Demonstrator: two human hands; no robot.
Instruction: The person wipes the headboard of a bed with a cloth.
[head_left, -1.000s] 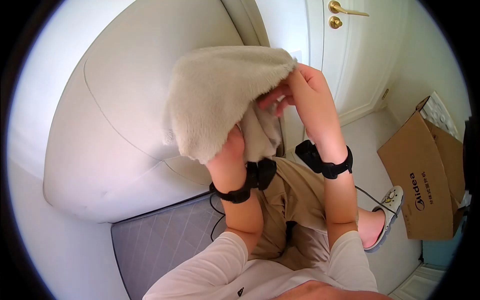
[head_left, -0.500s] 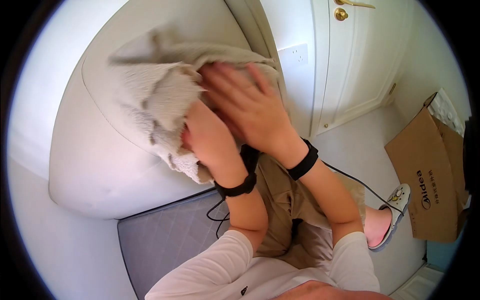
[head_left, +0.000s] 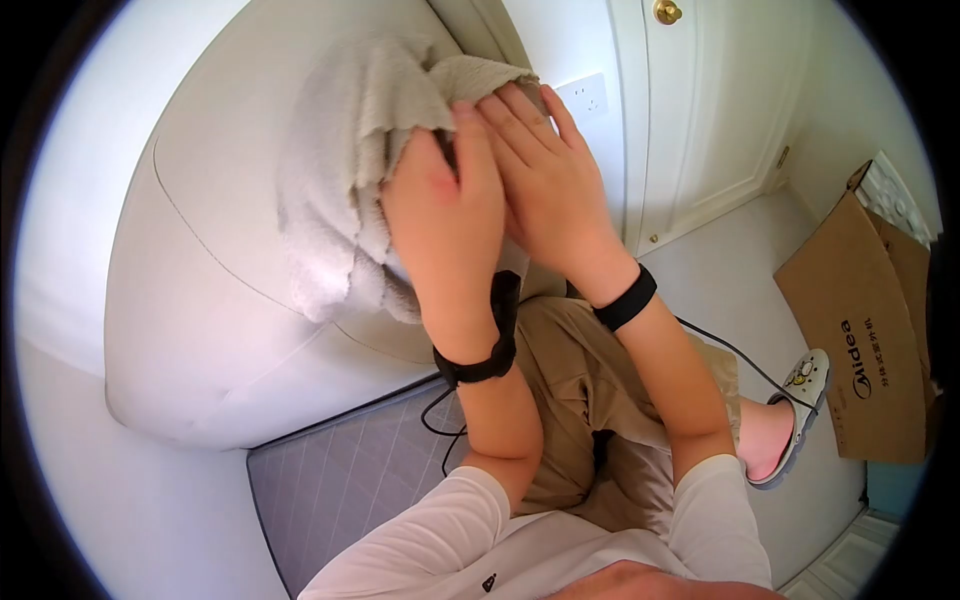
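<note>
Left hand points upward, most fingers buried in cloth; cannot tell whether they grip. Upholstery spreads left of it, behind the cloth. Cloth hangs in loose folds left of this hand and reaches over to the right hand's fingertips. Mat below, quilted grey. Right hand just beside: fingers nearly straight, tips at the cloth's edge, thumb hidden, grip unclear. Outlet right of its fingertips. Farther right: door; lower, shoe, box.
</note>
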